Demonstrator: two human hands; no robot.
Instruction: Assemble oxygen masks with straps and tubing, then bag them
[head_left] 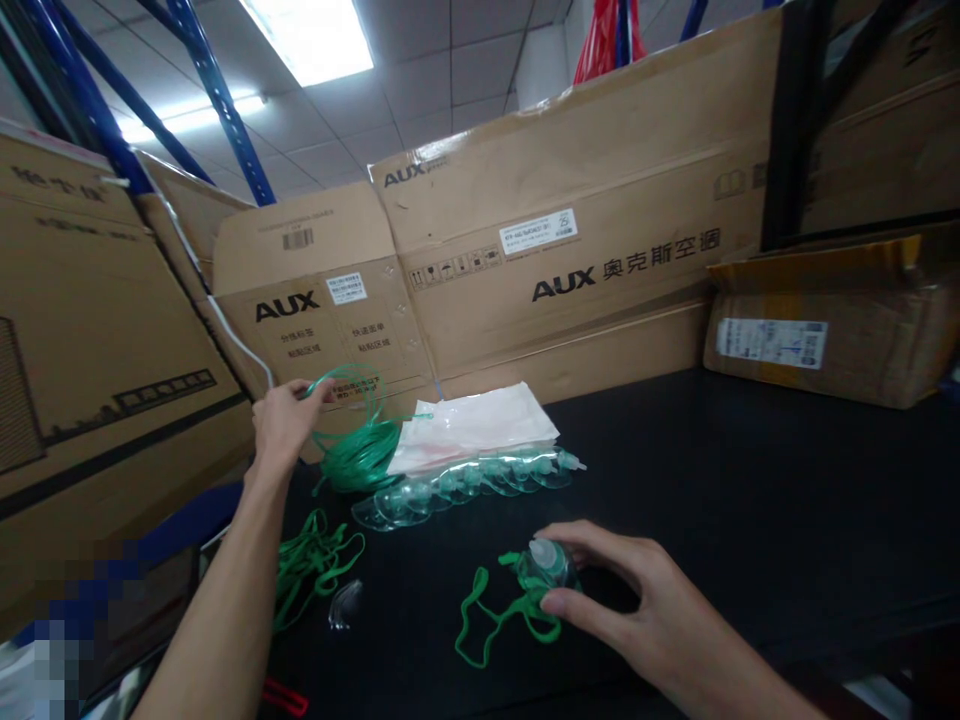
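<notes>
My left hand [283, 422] reaches out to the far left and pinches a loop of green tubing [358, 447] that rises from a coiled bundle on the black table [750, 500]. My right hand [626, 592] rests low near the table's front, its fingers curled around a clear plastic mask [546, 566] with a green strap [495, 622] trailing to the left. A row of several clear masks [465, 483] lies between the two hands, just in front of a stack of clear plastic bags [480, 425].
Large brown AUX cardboard boxes [570, 260] wall in the table at the back and left. A smaller taped box [825, 325] sits at the back right. Loose green straps [311, 560] and a small clear part [343, 604] lie by my left forearm. Blue rack posts [217, 100] rise behind.
</notes>
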